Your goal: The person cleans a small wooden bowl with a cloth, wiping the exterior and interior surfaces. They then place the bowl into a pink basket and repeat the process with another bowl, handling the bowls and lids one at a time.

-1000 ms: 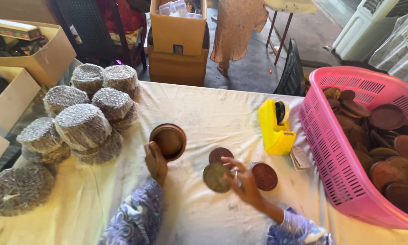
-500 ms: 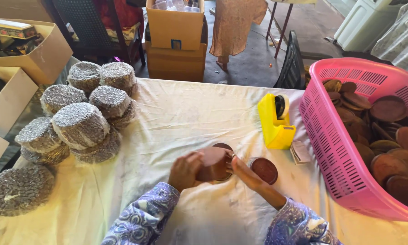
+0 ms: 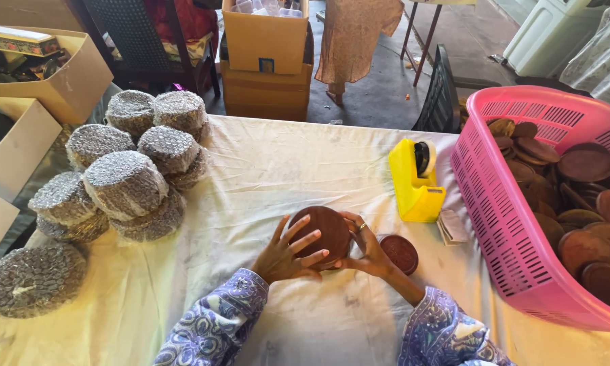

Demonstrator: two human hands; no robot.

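Observation:
Both hands hold one round brown wooden box [image 3: 325, 230] just above the white tablecloth [image 3: 278, 169]. My left hand [image 3: 288, 252] lies flat over its near side with fingers spread. My right hand [image 3: 366, 249] grips its right edge; a ring shows on one finger. A round brown lid [image 3: 400, 252] rests flat on the cloth, close to the right of my right hand.
A yellow tape dispenser [image 3: 417, 181] stands right of centre. A pink plastic basket [image 3: 522, 224] with several brown wooden pieces fills the right. Several bubble-wrapped round bundles [image 3: 125, 183] pile up on the left. Cardboard boxes [image 3: 264, 54] and a person's legs lie beyond the table.
My left hand brought the open wooden bowl from the left to the centre. Both hands have closed the pieces together into one round box.

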